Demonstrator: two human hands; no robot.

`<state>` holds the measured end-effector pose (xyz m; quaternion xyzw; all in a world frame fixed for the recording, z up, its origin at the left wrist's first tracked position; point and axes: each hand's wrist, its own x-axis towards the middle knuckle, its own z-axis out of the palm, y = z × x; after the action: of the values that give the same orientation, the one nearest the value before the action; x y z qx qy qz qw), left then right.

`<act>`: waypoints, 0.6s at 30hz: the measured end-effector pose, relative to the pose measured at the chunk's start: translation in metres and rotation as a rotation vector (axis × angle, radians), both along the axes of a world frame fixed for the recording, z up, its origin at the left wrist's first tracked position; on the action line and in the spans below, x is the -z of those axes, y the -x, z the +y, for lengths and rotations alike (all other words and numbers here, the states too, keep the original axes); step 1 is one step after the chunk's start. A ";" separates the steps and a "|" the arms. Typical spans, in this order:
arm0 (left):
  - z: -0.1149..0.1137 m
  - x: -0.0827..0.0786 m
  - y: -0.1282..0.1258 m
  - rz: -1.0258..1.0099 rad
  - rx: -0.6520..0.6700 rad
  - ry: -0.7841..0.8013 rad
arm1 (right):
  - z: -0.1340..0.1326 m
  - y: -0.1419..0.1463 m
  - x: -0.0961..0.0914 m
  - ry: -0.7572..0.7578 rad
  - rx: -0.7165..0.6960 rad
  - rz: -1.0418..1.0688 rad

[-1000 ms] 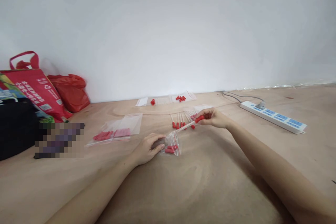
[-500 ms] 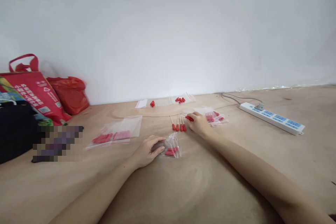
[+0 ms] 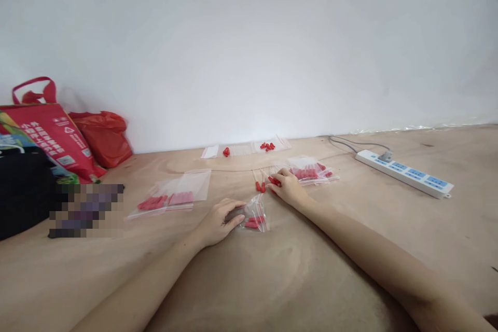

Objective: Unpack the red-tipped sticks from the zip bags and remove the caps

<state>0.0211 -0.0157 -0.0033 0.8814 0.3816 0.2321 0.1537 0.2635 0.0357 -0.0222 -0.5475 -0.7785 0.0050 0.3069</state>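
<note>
My left hand (image 3: 220, 220) rests on the wooden surface and pinches the mouth of a small clear zip bag (image 3: 254, 215) with several red-tipped pieces inside. My right hand (image 3: 286, 187) lies a little farther out, its fingers curled over the loose row of clear sticks with red caps (image 3: 261, 182), gripping one or more of them. Right of that hand lies a filled clear bag of red-capped sticks (image 3: 311, 172).
Two flat bags with red pieces (image 3: 173, 194) lie to the left. More bags and loose red caps (image 3: 266, 146) sit by the wall. A white power strip (image 3: 404, 174) lies at right. Red bags (image 3: 58, 132) and a black bag (image 3: 23, 192) stand at far left.
My right hand, which held a red-capped stick at the small bag's mouth, went back to the loose row of sticks and closed over them. The left hand stayed put.
</note>
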 end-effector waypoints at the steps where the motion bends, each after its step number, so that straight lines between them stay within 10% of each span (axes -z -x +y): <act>1: 0.000 0.000 0.000 0.001 0.002 -0.002 | -0.001 0.001 0.000 0.008 -0.002 -0.008; 18: 0.000 -0.001 0.000 0.001 -0.002 0.008 | -0.013 -0.010 -0.010 -0.050 0.161 -0.022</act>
<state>0.0214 -0.0159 -0.0023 0.8804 0.3837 0.2303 0.1569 0.2739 0.0231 -0.0120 -0.6003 -0.7354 -0.0451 0.3111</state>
